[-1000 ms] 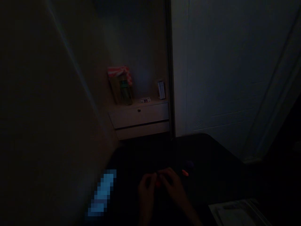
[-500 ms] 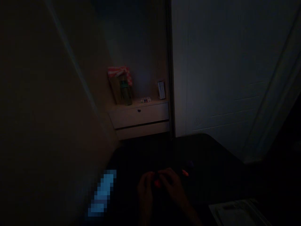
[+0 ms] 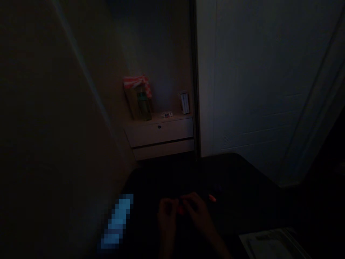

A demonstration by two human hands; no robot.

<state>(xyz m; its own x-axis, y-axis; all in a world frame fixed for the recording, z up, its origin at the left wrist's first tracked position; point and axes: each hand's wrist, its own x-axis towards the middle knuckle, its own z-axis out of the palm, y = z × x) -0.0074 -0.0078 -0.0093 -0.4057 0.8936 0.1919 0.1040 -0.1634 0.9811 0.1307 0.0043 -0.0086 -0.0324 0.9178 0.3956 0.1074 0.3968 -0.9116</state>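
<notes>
The picture is very dark. Over a black table (image 3: pixel 231 172), my left hand (image 3: pixel 167 212) and my right hand (image 3: pixel 196 208) meet with their fingertips close together. Between them is a small red object (image 3: pixel 180 209), its shape too dim to make out. The fingers of both hands are pinched at it, and what exactly each one holds is hidden by the dark. An orange-red piece (image 3: pixel 212 198) lies on the table to the right of my right hand, with a faint dark purple thing (image 3: pixel 217 188) just behind it.
A pale tray or packet (image 3: pixel 269 244) lies at the lower right. A pixelated bluish bright patch (image 3: pixel 117 221) is at the left. Behind the table stand drawers (image 3: pixel 161 135) with a bottle (image 3: pixel 145 106), a red-and-white cloth (image 3: pixel 136 82) and books (image 3: pixel 184 103) on top.
My left hand's fingers have bent and shifted slightly, with the fingertips drawn together near the red object. My right hand is almost where it was.
</notes>
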